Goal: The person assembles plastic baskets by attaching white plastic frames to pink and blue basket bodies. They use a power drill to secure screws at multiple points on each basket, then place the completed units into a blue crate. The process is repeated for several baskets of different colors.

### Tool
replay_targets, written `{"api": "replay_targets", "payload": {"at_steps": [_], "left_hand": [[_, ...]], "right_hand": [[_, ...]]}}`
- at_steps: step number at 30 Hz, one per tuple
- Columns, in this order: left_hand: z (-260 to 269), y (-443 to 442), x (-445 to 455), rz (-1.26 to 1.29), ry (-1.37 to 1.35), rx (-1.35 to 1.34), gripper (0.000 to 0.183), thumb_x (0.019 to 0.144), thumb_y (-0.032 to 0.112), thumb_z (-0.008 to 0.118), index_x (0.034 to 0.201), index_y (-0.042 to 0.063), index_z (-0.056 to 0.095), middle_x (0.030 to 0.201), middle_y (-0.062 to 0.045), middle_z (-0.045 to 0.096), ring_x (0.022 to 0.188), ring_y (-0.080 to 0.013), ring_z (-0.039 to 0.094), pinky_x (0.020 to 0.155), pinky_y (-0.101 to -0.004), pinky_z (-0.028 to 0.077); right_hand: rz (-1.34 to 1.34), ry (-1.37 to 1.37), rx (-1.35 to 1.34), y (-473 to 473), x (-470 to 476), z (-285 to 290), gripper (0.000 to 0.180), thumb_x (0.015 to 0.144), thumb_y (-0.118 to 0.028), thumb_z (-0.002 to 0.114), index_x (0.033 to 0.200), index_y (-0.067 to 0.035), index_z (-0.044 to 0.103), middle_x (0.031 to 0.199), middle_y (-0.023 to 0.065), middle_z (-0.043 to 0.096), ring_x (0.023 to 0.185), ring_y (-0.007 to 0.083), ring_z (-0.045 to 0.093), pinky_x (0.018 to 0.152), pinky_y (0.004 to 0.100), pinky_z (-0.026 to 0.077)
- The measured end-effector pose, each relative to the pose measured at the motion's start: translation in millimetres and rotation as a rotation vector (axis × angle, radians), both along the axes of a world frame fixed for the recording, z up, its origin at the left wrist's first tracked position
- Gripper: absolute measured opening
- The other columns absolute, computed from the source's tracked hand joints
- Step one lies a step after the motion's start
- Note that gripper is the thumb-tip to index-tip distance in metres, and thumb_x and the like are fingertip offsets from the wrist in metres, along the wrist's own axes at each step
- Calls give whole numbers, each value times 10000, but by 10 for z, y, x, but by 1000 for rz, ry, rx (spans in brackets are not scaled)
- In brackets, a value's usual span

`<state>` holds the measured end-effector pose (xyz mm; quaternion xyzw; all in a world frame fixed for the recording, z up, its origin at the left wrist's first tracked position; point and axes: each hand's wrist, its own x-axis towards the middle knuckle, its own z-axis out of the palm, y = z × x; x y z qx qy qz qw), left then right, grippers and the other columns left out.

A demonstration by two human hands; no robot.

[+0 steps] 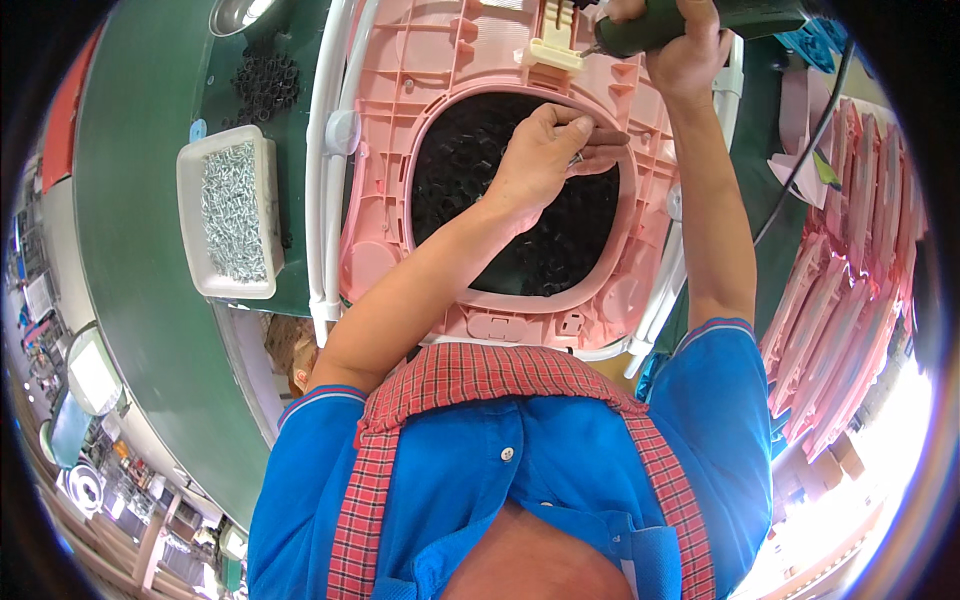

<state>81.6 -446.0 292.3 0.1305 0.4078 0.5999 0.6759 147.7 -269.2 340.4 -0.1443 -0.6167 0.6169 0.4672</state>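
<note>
My right hand [694, 49] grips a dark green power screwdriver [637, 28] at the top of the view. The driver's bit points left, at the right end of a cream plastic part [556, 54] on a pink ribbed plastic frame [386, 101]. Over the frame's large rounded opening, my left hand [551, 146] is half curled, palm turned to the right. A small shiny metal piece, apparently a screw [575, 159], shows between its fingers; the rest of what it holds is hidden. Through the opening, many small black plastic pieces [465, 154] are visible.
White tubes [322, 165] flank the pink frame. To the left, a white tub [270, 225] of screws and a pile of black pieces [264, 82] rest on the green tabletop [142, 225]. A black cable [806, 150] hangs at right, near stacked pink panels [825, 300].
</note>
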Motion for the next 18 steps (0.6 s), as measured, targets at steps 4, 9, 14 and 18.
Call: {"api": "replay_targets", "payload": {"at_steps": [4,9,14,18], "left_hand": [[-32,73,-82,85,-18,-47,356,1065,362,571,1104,9,605,1030,-141,738,923,-177,734,806,-262,595],[-105,174,-246,127,8,-33,361,1023,399,633,1015,37,639,922,-78,718,770,-118,676,726,-229,571],[-163,242,-316,228,-169,-28,324,1048,351,605,1020,31,644,909,-56,687,779,-107,664,683,-217,571],[-456,285,-435,180,-253,72,265,1050,261,611,1083,1,654,922,-52,672,826,-106,676,743,-203,602]], "right_hand": [[-14,-100,-104,2,-112,-20,457,1025,-510,563,1002,-54,539,713,65,549,636,170,556,652,308,494],[-44,-153,-40,63,-75,-43,535,1007,-564,562,1050,-31,550,708,68,550,634,168,562,636,298,497],[8,-33,-43,15,-102,154,476,1028,-471,529,1080,1,565,681,90,557,566,190,554,563,313,492],[92,269,103,10,-60,476,546,1004,-516,475,1071,15,584,620,92,546,529,206,550,537,343,494]]}}
